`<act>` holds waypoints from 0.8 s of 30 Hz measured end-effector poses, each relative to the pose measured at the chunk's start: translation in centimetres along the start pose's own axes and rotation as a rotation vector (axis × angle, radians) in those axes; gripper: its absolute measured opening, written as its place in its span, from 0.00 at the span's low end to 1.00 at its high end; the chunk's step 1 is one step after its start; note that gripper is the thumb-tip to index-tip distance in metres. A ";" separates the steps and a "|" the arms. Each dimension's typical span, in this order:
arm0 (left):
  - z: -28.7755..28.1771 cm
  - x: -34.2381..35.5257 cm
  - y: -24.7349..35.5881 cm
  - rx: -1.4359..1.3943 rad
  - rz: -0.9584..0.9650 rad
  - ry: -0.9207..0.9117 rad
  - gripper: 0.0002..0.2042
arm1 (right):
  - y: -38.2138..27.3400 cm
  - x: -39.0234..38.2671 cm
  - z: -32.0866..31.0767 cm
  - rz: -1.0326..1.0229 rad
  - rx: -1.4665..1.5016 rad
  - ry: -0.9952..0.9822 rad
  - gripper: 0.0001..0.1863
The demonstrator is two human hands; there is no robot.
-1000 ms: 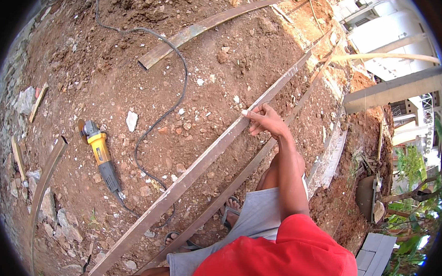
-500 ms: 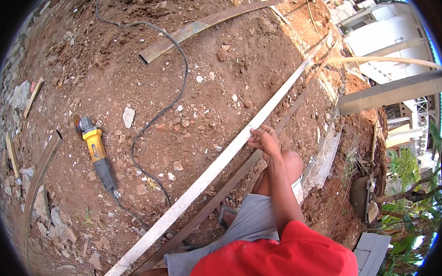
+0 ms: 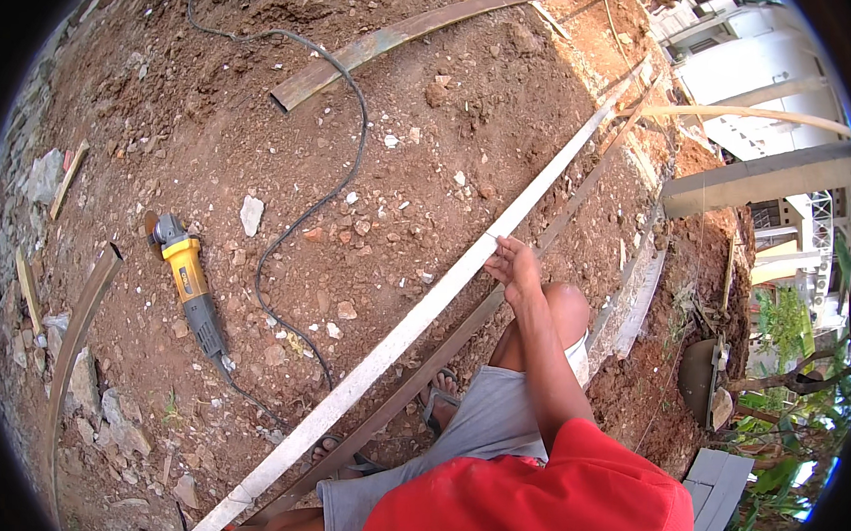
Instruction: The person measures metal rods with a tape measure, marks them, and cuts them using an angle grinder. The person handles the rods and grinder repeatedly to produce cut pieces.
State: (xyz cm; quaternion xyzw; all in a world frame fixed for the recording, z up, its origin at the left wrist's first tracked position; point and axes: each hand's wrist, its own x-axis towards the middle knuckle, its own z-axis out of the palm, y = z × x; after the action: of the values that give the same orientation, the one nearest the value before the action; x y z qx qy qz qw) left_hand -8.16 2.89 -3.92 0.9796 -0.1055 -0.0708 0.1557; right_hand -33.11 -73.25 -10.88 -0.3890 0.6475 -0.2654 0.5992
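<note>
My right hand (image 3: 513, 267) has curled fingers gripping the near edge of a long bar (image 3: 404, 326), whose white face is upward. The bar runs diagonally from the lower edge to the upper right. My left hand is mostly hidden at the bottom edge by the bar's near end, and its fingers cannot be made out. A brown metal bar (image 3: 421, 370) lies alongside, by my sandalled feet. Left of the white bar, a yellow and grey angle grinder (image 3: 187, 274) rests on the dirt, its cutting disc at the top.
A black cable (image 3: 266, 263) snakes across the rubble-strewn soil (image 3: 194, 132). A rusty flat tube (image 3: 397, 46) lies at the top, another (image 3: 89, 317) at the left, near wood offcuts (image 3: 68, 179). At the right are a concrete beam (image 3: 752, 180), a trench and plants (image 3: 784, 319).
The long bar has rotated from its brown side to a white face. My right hand has moved slightly down and right, its fingers now curled under the bar's edge.
</note>
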 end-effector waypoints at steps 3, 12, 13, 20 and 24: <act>-0.3 -0.2 -0.2 0.000 -0.003 -0.003 0.27 | 0.4 0.7 -0.3 0.023 0.017 0.018 0.14; -0.4 -0.2 -0.9 -0.003 -0.003 -0.011 0.27 | 0.5 0.9 -0.1 0.011 0.101 0.007 0.21; -0.3 -0.1 -1.0 0.000 -0.003 -0.009 0.27 | 0.3 0.6 0.1 0.013 0.094 0.008 0.21; 0.3 0.1 -1.5 -0.006 0.015 -0.010 0.28 | 0.1 0.3 0.3 0.014 0.094 -0.013 0.24; 0.2 -0.1 -1.8 -0.001 0.027 -0.002 0.28 | 0.3 0.4 0.1 0.023 0.111 -0.096 0.24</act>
State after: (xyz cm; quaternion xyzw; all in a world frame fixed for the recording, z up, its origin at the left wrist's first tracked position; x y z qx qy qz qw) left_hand -7.96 4.53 -4.63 0.9779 -0.1187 -0.0699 0.1570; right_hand -33.04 -73.38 -11.33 -0.3598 0.6069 -0.2751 0.6531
